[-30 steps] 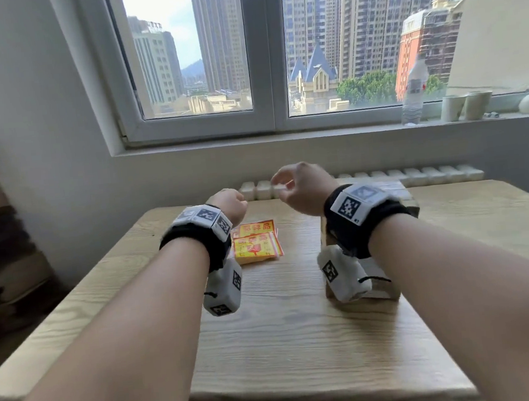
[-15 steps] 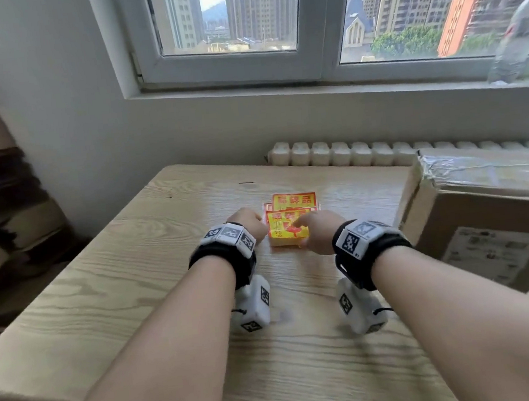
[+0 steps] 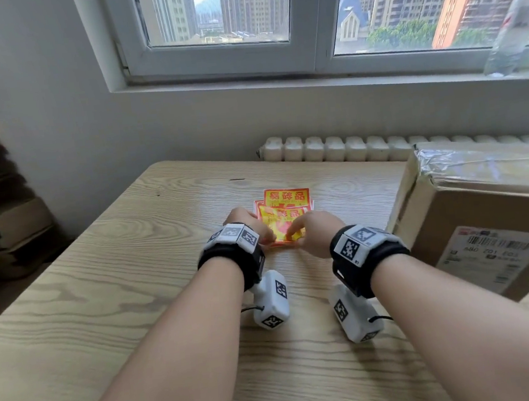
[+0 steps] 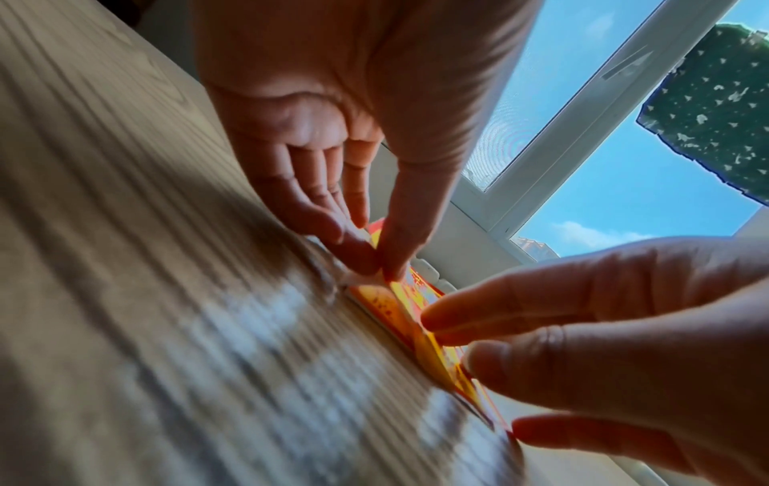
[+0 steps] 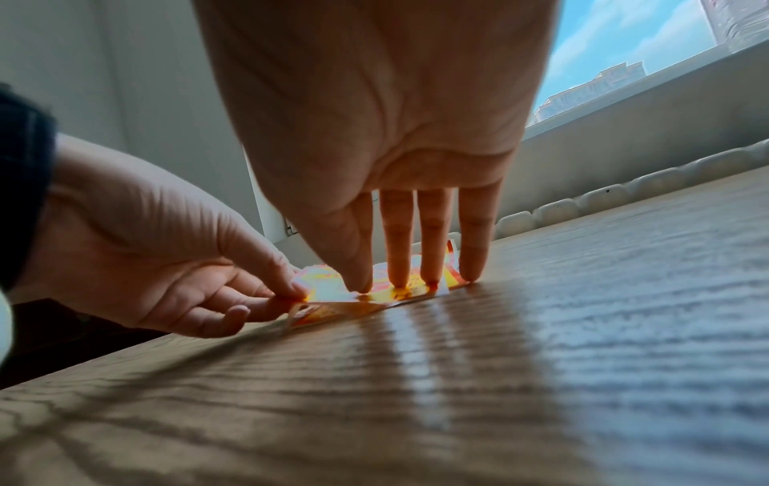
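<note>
Wood-grain counter nearest, both forearms reaching across it. Left hand pinches the near-left corner of the top sticker between thumb and fingers. The right wrist view shows that corner curled up off the sheets below. Right hand grips nothing: its straight fingertips press down on the near edge, pinning the sticker stack. My read on progress: the peel has barely begun, one corner up, the rest of the label flat, nothing off the stack. Can't tell whether the label is leaving its backing or the whole sheet is lifting. Left to do: strip it fully and probably stick it on the cardboard box, which has no such label on its visible faces. Stickers are thin, glossy red-and-yellow rectangles with large Chinese characters, slightly fanned. They lie mid-counter, left of the box and not touching it. Box is sealed with clear tape, shipping label on its near face. Behind it are a white radiator, then the window sill with a plastic bottle.
</note>
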Available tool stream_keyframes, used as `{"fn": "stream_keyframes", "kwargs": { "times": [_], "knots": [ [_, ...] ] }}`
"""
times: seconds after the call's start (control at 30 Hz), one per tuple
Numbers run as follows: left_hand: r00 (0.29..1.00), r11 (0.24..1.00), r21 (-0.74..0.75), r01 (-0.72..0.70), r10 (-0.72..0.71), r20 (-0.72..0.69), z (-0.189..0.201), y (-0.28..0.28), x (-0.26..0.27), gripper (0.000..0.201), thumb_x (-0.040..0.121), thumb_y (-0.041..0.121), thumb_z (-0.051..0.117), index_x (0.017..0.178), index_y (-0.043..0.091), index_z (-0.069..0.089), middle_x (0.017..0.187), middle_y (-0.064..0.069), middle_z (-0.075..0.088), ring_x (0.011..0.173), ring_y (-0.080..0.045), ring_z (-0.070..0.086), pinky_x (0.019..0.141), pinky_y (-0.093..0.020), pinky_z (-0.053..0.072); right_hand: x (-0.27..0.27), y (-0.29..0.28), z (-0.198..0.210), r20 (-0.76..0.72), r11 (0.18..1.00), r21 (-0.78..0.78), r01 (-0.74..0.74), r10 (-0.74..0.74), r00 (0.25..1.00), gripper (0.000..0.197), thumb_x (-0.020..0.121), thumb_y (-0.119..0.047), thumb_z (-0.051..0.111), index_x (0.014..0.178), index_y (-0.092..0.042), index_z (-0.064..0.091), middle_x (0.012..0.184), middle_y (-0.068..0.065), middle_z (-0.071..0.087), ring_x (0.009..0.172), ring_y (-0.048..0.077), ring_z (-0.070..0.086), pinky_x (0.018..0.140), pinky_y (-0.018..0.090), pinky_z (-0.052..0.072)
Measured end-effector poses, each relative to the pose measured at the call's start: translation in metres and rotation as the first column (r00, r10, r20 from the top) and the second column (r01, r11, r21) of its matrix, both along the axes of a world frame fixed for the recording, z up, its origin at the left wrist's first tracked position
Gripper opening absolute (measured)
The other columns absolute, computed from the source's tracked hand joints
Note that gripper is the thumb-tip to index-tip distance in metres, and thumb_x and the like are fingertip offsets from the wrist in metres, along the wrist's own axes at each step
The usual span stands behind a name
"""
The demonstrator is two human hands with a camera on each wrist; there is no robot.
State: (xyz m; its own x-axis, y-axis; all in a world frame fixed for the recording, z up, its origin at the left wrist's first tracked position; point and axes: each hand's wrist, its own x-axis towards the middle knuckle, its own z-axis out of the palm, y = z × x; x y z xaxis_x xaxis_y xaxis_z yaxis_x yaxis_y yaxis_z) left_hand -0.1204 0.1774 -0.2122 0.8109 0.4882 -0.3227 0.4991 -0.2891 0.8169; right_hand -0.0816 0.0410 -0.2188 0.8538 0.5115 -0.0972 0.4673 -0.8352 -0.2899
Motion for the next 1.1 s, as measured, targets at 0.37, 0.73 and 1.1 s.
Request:
{"fn": "stream_keyframes", "kwargs": {
  "times": [0.37, 0.73, 1.1],
  "knots": [
    [0.999, 0.991, 0.127, -0.041, 0.043, -0.008, 0.014, 0.006, -0.015, 0.033, 0.079, 0.018, 0.073, 0.11, 0.008, 0.072, 0.106, -0.007, 0.07, 0.086, -0.015, 0.056, 0.076, -0.021, 0.04, -0.015, -0.007, 0.022, 0.037, 0.998, 0.064, -0.001, -0.002, 0.999, 0.05, 0.091, -0.022, 0.055, 0.14, -0.02, 0.047, 0.144, 0.003, 0.05, 0.13, 0.021, 0.049, 0.103, 0.033, 0.042],
    [0.991, 0.997, -0.011, 0.081, -0.079, 0.108, 0.068, -0.012, -0.074, 0.028, 0.081, 0.021, 0.071, 0.107, 0.012, 0.07, 0.089, -0.005, 0.06, 0.064, -0.009, 0.045, 0.053, -0.021, 0.035, -0.067, -0.021, 0.082, 0.099, 0.925, 0.361, 0.119, -0.165, 0.981, 0.035, 0.091, -0.014, 0.052, 0.125, -0.016, 0.05, 0.106, 0.003, 0.063, 0.088, 0.02, 0.057, 0.069, 0.031, 0.051],
    [0.965, 0.978, -0.177, 0.109, -0.061, 0.256, 0.101, -0.026, -0.117, 0.022, 0.091, -0.005, 0.05, 0.081, 0.007, 0.065, 0.076, -0.009, 0.066, 0.059, -0.013, 0.066, 0.072, -0.03, 0.055, -0.11, -0.056, 0.124, 0.184, 0.853, 0.506, 0.131, -0.255, 0.949, 0.022, 0.092, -0.008, 0.051, 0.112, -0.01, 0.043, 0.091, 0.001, 0.053, 0.079, 0.017, 0.054, 0.047, 0.016, 0.035]
  ]
}}
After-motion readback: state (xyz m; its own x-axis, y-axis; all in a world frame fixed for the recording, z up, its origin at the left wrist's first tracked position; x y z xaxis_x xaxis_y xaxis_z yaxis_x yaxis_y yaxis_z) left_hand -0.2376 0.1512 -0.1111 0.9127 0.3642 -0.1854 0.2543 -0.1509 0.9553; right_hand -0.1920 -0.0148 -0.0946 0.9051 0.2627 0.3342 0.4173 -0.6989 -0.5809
